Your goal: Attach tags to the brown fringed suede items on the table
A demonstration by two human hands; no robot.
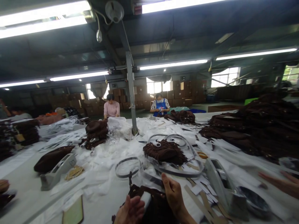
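Note:
A dark brown bag (157, 207) lies directly in front of me at the table's near edge. My right hand (174, 197) grips its right upper edge, thumb up, with the fingertips hidden behind it. My left hand (130, 210) is at the bag's left side, palm turned up and fingers loosely stretched, close to a small whitish piece (146, 199) on the bag. Whether the fingers touch that piece is unclear. Just beyond, a dark grey strap (151, 179) runs toward my right hand. Behind it sits a fringed brown bag (164, 151) ringed by looped grey straps (128, 158).
Tape dispensers stand left (57, 171) and right (221, 180), with a dark bowl (254, 200) beside the right one. A brown bag pile (252, 121) rises at right. A co-worker's hand (280, 183) reaches in there. A metal post (131, 93) stands mid-table; two people work beyond.

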